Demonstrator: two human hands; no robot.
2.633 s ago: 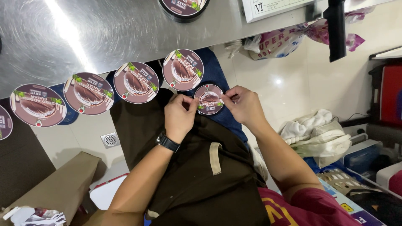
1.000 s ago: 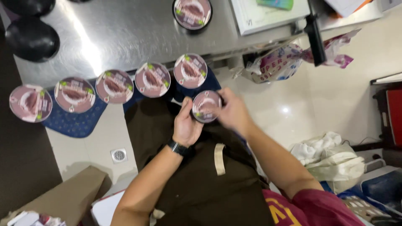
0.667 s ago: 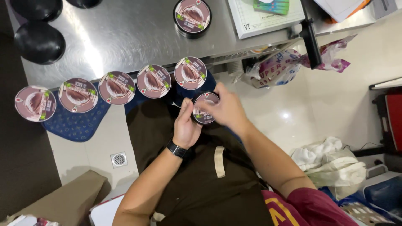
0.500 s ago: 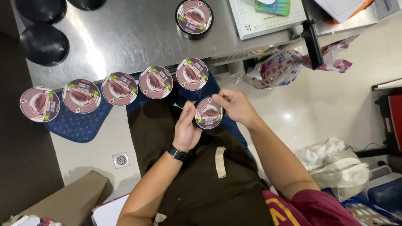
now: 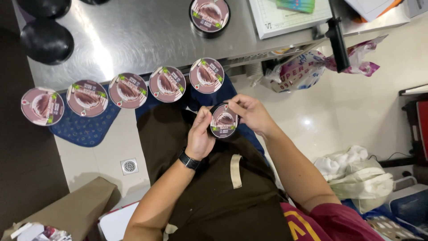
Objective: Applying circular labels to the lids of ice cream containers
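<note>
Head view

Left hand (image 5: 199, 139): curled round the left side of a small round tub (image 5: 224, 120), thumb and fingertips pressed on its rim; a black watch (image 5: 189, 159) sits on the wrist.

Right hand (image 5: 250, 112): closed on the tub's upper right edge, fingers pinched at the top of the lid.

Tub: black, with a mauve printed lid; held between both hands in front of the person's brown apron (image 5: 214, 187), clear of the counter (image 5: 133, 31), just below its front edge.

Row of tubs: five alike with mauve lids stand side by side along the counter's front edge, overhanging it, from the far left one (image 5: 42, 106) to the right one (image 5: 206, 75), which is nearest the hands.

Sixth tub (image 5: 209, 15): alone at the counter's back edge, well apart from the row.

Black domes (image 5: 47, 41): rounded black shapes at the counter's left back corner.

Papers (image 5: 285, 15): white sheet at the counter's right back corner.

Blue mat (image 5: 84, 129): on the floor under the left end of the row.

Drain (image 5: 129, 166): small grate in the pale floor, left of the apron.

Box (image 5: 71, 209): brown cardboard, bottom left.

Bags (image 5: 361, 176): pale crumpled plastic on the floor at right; another printed bag (image 5: 298, 71) hangs under the counter's right end.
</note>
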